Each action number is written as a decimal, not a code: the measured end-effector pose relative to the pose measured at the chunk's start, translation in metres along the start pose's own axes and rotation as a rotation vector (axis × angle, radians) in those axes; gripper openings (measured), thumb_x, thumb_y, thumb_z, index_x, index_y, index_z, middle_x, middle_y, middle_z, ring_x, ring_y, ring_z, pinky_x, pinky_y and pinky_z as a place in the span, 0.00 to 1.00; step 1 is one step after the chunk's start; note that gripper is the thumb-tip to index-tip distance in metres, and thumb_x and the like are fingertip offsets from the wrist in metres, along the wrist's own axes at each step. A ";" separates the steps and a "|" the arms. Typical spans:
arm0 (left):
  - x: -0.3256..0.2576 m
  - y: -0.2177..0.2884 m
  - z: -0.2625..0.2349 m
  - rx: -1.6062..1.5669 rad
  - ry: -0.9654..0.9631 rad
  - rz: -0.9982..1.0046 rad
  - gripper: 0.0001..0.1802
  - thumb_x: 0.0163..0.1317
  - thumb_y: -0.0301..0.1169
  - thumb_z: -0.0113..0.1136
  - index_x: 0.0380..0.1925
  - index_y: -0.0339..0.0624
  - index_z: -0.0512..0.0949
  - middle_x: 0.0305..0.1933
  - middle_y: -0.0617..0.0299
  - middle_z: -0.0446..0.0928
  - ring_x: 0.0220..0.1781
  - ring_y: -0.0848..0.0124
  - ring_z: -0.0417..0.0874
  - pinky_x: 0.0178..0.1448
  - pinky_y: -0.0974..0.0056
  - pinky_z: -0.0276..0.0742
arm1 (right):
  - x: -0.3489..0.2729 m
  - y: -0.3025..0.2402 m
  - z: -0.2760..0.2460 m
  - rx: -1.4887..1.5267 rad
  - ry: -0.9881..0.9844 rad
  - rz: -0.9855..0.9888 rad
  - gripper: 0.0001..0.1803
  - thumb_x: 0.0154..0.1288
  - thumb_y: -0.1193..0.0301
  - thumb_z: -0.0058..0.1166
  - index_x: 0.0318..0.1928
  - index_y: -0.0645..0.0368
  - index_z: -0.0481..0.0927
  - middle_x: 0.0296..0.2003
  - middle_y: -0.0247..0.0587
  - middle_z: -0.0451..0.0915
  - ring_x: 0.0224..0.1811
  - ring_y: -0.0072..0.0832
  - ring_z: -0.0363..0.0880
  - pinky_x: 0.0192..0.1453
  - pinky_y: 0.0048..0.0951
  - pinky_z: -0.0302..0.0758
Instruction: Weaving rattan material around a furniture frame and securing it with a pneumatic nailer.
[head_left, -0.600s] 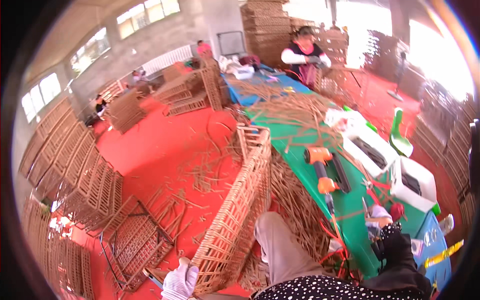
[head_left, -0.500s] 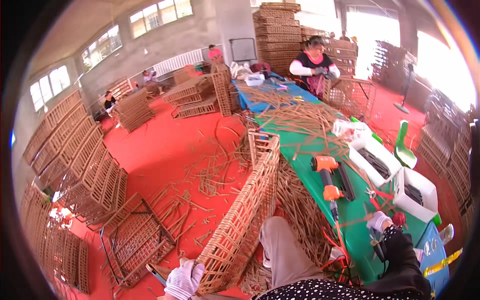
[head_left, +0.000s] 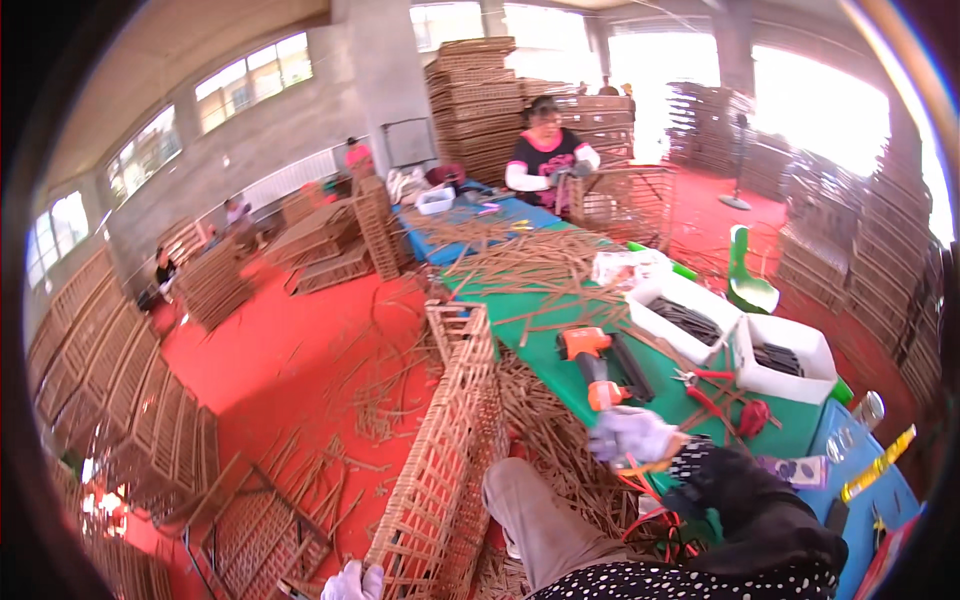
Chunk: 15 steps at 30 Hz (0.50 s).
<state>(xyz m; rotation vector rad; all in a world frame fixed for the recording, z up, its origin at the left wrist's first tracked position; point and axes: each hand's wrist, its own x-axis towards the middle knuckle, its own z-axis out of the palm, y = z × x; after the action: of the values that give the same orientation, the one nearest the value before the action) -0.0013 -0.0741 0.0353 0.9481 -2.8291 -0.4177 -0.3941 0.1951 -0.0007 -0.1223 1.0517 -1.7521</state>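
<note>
A long woven wicker basket (head_left: pixel 440 470) leans in front of me, tilted, with its near end by my left hand (head_left: pixel 352 582). That gloved hand is closed on the basket's corner at the bottom of the view, partly cut off. An orange and black nail gun (head_left: pixel 590 350) lies on the green tabletop (head_left: pixel 530 325). My gloved right hand (head_left: pixel 632 436) is at the lower end of the nail gun, over the orange air hose (head_left: pixel 640 486). Motion smears its fingers, so its hold cannot be made out.
Red-handled pliers (head_left: pixel 705 392), a red ball-like item (head_left: pixel 754 418) and two white bins (head_left: pixel 785 372) of dark strips lie to the right. Loose wicker strips (head_left: pixel 545 258) cover the table's far part. A co-worker (head_left: pixel 548 160) handles another basket. Stacked baskets (head_left: pixel 110 370) stand left.
My right hand has moved left from beside the pliers to the nail gun's lower end. The view has swung right, and my left hand shows lower, still at the basket's corner.
</note>
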 end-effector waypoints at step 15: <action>-0.028 0.024 0.014 -0.028 -0.008 -0.153 0.20 0.61 0.46 0.48 0.35 0.37 0.73 0.31 0.42 0.75 0.34 0.45 0.76 0.36 0.49 0.70 | 0.150 0.097 0.170 -0.317 -0.264 -0.225 0.09 0.66 0.66 0.45 0.40 0.57 0.73 0.24 0.26 0.71 0.21 0.17 0.67 0.24 0.19 0.65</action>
<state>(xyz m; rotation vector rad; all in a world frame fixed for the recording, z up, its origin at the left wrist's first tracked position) 0.0047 -0.0355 0.0285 1.1649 -2.7595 -0.4779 -0.3021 -0.0328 -0.0218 -0.6748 1.1444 -1.6960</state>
